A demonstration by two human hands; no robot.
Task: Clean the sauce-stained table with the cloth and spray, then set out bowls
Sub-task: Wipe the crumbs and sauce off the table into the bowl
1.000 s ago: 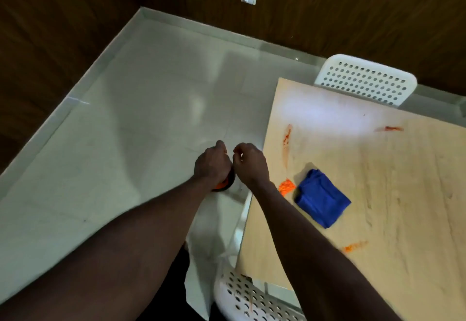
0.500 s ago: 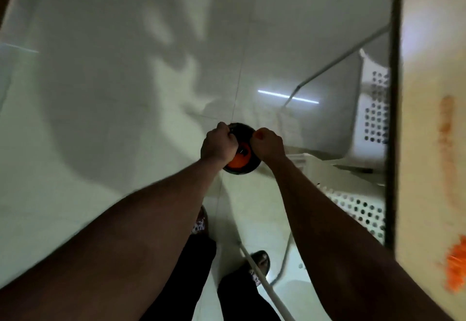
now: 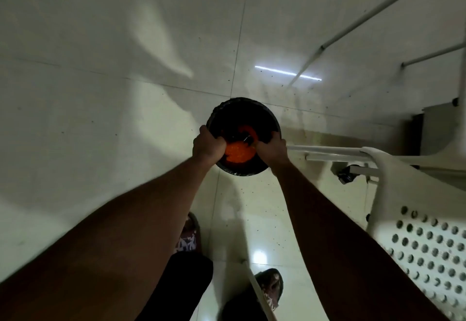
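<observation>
A black round container [image 3: 242,113] with orange sauce [image 3: 238,154] in its bottom is low over the tiled floor, seen from straight above. My left hand [image 3: 209,145] grips its left rim with curled fingers. My right hand [image 3: 271,150] grips the right rim the same way. Whether the container stands on the floor or hangs just above it I cannot tell. The table top, the cloth and the spray are out of view.
A white perforated chair [image 3: 428,245] stands close at the right, with its frame [image 3: 335,153] reaching toward the container. White table legs [image 3: 353,25] cross the upper right. My two feet [image 3: 187,235] are below, with a thin white rod [image 3: 257,288] between them.
The view has swung from the stained table and blue cloth down to the floor. Both hands keep hold of the black container, which now looks larger and lower.
</observation>
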